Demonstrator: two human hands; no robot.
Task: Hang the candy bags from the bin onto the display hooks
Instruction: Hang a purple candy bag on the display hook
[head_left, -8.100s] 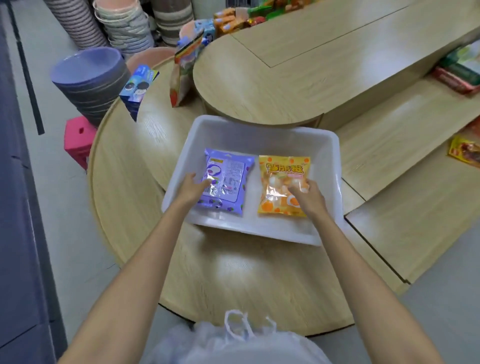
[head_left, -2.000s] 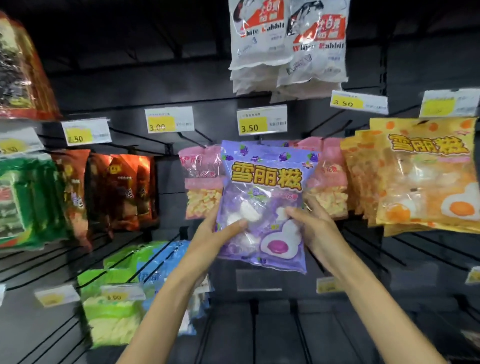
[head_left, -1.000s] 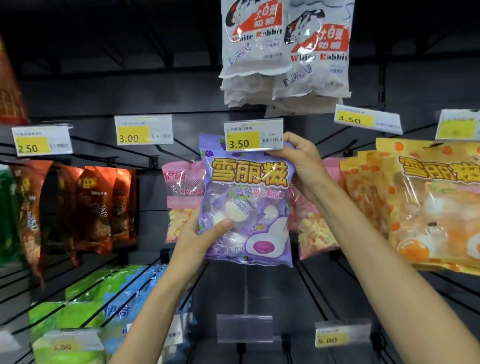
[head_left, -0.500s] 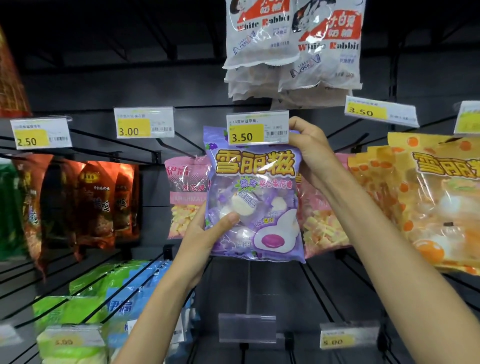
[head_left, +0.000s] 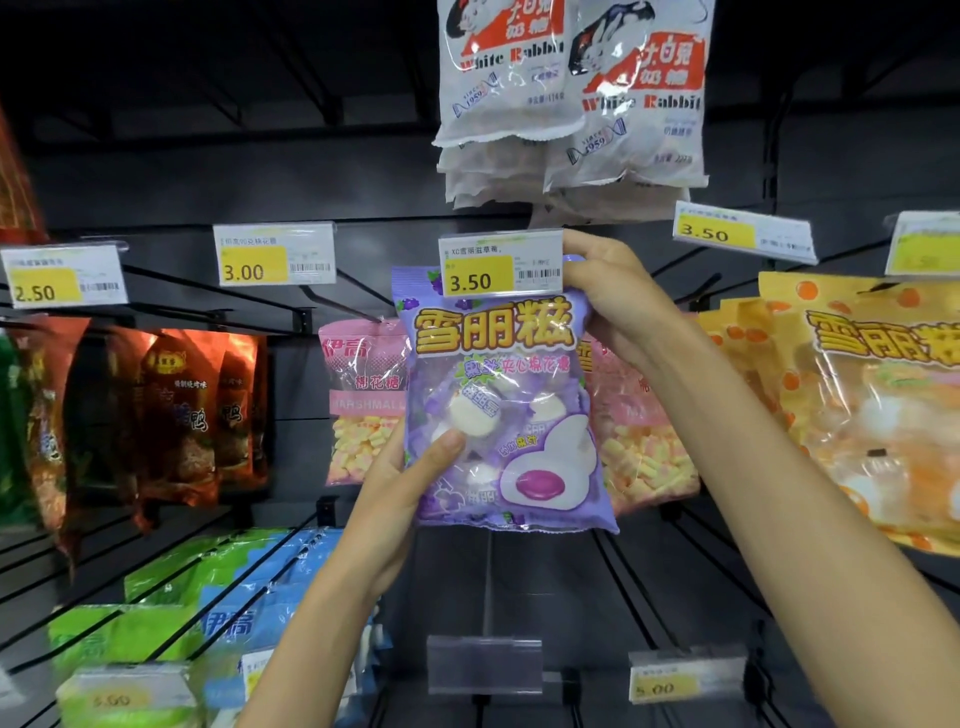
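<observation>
I hold a purple candy bag (head_left: 506, 415) up against the dark display wall. My left hand (head_left: 402, 480) grips its lower left edge, thumb across the front. My right hand (head_left: 610, 299) pinches its top right corner, right beside the 3.50 price tag (head_left: 501, 265). That tag covers the bag's top edge, so the hook behind it is hidden and I cannot tell whether the bag is on it. The bin is out of view.
Pink marshmallow bags (head_left: 363, 400) hang behind the purple bag on both sides. Orange bags (head_left: 872, 410) hang at the right, White Rabbit bags (head_left: 571, 98) above, red-brown bags (head_left: 192, 410) at the left. Green and blue bags (head_left: 218, 608) fill lower hooks. Bare hooks (head_left: 639, 587) jut out below.
Since a second ago the purple bag has risen slightly and its top has slid up behind the 3.50 tag. My right hand stays at its top corner, my left at its lower edge.
</observation>
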